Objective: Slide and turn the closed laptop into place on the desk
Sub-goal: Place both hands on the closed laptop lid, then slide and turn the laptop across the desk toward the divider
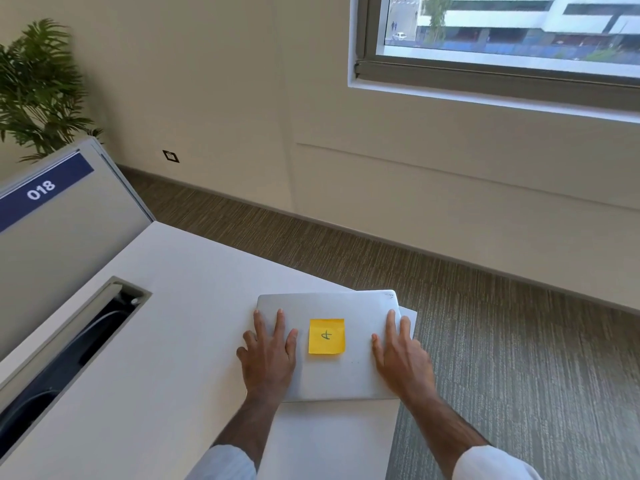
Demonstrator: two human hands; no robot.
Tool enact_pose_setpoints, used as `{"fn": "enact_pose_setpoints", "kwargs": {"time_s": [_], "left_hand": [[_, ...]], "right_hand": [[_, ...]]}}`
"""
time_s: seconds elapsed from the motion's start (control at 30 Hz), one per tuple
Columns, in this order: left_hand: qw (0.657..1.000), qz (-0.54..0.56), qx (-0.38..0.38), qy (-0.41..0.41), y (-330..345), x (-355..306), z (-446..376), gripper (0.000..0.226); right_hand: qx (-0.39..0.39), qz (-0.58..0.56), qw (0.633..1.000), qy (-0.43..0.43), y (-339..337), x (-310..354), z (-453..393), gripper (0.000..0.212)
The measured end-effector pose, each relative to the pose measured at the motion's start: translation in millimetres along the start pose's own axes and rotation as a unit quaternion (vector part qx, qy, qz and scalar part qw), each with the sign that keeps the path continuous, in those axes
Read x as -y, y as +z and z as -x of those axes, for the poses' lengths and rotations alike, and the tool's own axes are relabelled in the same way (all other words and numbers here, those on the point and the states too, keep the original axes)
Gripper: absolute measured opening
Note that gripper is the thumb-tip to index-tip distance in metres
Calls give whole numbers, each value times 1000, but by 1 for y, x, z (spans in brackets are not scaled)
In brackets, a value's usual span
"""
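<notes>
The closed silver laptop (332,344) lies flat at the far right corner of the white desk (166,341), one corner poking past the edge, a yellow sticky note (326,336) on its lid. Left hand (268,355) and right hand (401,355) press flat on it, fingers spread, gripping nothing. Striped grey-brown carpet (485,323) beyond, beige wall, window (502,39), a leafy green plant (38,84), and a grey partition (69,220) numbered 018.

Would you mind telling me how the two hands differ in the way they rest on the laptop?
The left hand lies near the laptop's left edge with fingers spread, some reaching onto the desk; the right hand sits at the right edge, fingers closer together. Both press palm down, either side of the yellow sticky note.
</notes>
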State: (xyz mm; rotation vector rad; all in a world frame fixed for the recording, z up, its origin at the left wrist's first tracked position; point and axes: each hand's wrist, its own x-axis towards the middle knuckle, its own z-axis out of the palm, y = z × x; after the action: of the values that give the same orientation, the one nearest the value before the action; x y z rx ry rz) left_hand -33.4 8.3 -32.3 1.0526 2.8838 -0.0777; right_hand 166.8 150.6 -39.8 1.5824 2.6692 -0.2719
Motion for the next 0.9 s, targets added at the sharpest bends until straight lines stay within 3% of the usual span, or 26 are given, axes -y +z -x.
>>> {"fn": "enact_pose_setpoints", "kwargs": {"time_s": [0.47,0.9], "left_hand": [[990,115,33,-81,-5,-5,-12,68],[943,305,73,-113,-8,11,-16,94]], "right_hand": [[-14,-34,999,24,-2,7,-2,66],[-16,-139,988,69,-4,0,-5,67]]}}
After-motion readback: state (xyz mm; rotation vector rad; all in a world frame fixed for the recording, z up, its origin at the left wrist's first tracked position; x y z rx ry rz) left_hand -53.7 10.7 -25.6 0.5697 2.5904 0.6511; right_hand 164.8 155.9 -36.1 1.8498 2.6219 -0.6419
